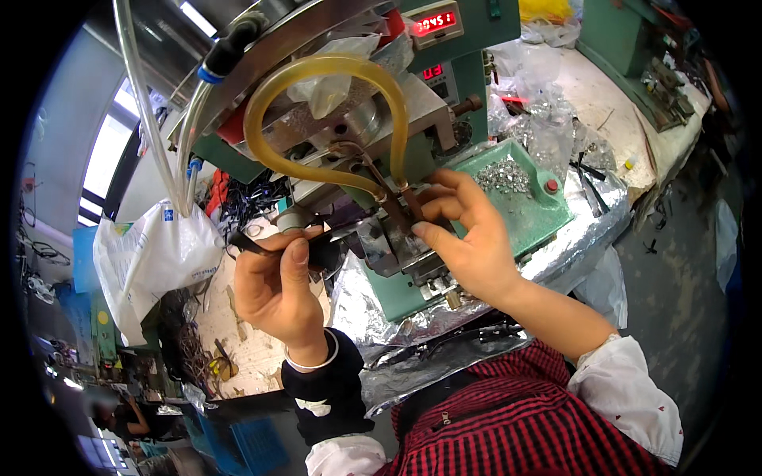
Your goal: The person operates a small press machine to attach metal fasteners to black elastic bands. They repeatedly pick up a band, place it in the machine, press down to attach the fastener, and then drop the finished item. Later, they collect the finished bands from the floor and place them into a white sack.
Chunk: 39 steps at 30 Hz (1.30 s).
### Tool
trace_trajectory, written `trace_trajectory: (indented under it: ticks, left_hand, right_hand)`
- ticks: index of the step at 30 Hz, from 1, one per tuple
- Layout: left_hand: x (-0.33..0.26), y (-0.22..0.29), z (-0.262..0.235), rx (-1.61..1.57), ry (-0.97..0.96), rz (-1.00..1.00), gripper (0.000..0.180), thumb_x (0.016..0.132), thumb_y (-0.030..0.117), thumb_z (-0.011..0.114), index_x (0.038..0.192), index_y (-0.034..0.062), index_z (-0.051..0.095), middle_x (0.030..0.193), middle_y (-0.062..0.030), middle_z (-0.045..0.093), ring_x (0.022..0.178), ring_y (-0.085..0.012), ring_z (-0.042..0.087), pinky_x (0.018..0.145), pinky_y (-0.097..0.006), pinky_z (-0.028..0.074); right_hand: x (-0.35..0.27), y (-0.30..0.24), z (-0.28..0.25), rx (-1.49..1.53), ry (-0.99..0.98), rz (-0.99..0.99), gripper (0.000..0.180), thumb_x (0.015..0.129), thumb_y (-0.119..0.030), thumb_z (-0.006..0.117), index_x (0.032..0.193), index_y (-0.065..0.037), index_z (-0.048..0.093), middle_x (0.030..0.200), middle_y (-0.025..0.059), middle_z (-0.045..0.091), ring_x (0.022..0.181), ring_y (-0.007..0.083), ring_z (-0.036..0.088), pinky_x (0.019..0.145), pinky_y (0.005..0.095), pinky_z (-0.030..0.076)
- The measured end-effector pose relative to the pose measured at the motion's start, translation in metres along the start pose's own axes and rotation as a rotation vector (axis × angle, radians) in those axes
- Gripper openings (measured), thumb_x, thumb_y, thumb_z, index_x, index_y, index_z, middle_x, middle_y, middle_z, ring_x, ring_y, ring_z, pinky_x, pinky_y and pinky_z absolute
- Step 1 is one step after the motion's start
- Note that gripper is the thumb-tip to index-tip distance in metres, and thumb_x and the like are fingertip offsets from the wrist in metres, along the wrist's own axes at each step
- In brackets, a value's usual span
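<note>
My left hand is closed, thumb against fingers, on a thin black strip that sticks out to the left of the fingers. A darker, wider part beyond the fingertips runs toward the machine, and I cannot tell if it belongs to the strip. My right hand bends its thumb and fingers in at the metal work head of a green bench machine. What those fingertips hold, if anything, is hidden. A looped yellow-brown hose comes down to brown metal pieces beside the right fingertips.
A green tray with small shiny metal bits is right of the work head. Foil covers the front edge. At left are black pieces and a white plastic bag. Red-lit counters are on top.
</note>
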<state>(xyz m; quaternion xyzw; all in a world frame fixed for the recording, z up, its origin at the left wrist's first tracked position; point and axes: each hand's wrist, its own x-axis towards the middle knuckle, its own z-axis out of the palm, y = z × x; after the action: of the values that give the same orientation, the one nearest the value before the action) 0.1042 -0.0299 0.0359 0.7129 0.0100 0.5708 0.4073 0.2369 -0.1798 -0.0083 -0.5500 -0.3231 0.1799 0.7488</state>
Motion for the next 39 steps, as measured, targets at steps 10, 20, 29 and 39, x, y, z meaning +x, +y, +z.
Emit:
trace_trajectory:
  ticks: [10, 20, 29, 39]
  left_hand:
    - [-0.067, 0.002, 0.042, 0.443, -0.498, 0.549, 0.025, 0.07, 0.006, 0.084, 0.092, 0.0058, 0.071, 0.097, -0.0146, 0.074, 0.06, -0.0165, 0.063, 0.05, -0.024, 0.046]
    - [-0.072, -0.007, 0.042, 0.435, -0.497, 0.554, 0.027, 0.069, 0.005, 0.084, 0.093, 0.007, 0.071, 0.096, -0.0131, 0.074, 0.051, -0.0152, 0.056, 0.043, -0.026, 0.039]
    - [-0.102, 0.05, -0.006, 0.607, -0.445, 0.258, 0.028, 0.07, -0.004, 0.078, 0.097, 0.0033, 0.071, 0.1, -0.0128, 0.074, 0.065, -0.0211, 0.061, 0.058, -0.03, 0.047]
    - [-0.055, -0.118, -0.107, 1.295, -0.528, 0.066, 0.013, 0.069, 0.005, 0.066, 0.081, 0.0059, 0.071, 0.106, -0.0081, 0.065, 0.107, -0.0316, 0.054, 0.09, -0.044, 0.042]
  right_hand:
    - [0.006, 0.001, -0.051, -0.396, -0.02, -0.098, 0.057, 0.083, -0.002, 0.066, 0.138, -0.003, 0.051, 0.124, 0.0143, 0.063, 0.117, 0.0223, 0.06, 0.102, 0.0361, 0.046]
    - [-0.012, 0.064, -0.127, -1.048, 0.249, -0.234, 0.011, 0.074, -0.006, 0.071, 0.085, -0.007, 0.071, 0.09, 0.0106, 0.064, 0.093, 0.0321, 0.061, 0.094, 0.0404, 0.046]
    - [-0.026, 0.085, -0.127, -1.002, 0.342, -0.142, 0.01, 0.08, -0.005, 0.068, 0.09, -0.003, 0.067, 0.088, 0.0115, 0.069, 0.083, 0.0278, 0.067, 0.077, 0.0368, 0.051]
    - [-0.013, 0.061, -0.098, -0.732, 0.284, -0.138, 0.015, 0.085, -0.004, 0.07, 0.1, 0.001, 0.071, 0.093, 0.0116, 0.072, 0.088, 0.0218, 0.068, 0.082, 0.0319, 0.051]
